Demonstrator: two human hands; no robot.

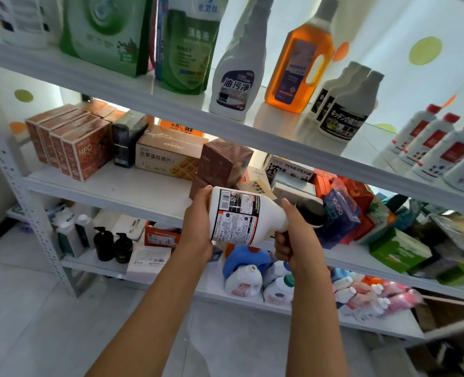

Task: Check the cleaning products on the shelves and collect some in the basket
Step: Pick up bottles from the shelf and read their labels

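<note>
A person stands at white shelves (132, 186) of boxes and cleaning products, holding a white bottle (241, 216) sideways with its printed back label facing up. The left hand (198, 221) grips its base, and the right hand (293, 235) holds the neck beside a dark, blurred cap (311, 213), possibly black.

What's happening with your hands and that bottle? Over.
Left hand grips white bottle at its base. Right hand holds its neck. Bottle lies sideways, back label up, in front of the shelves. No basket in view. Over.
</note>
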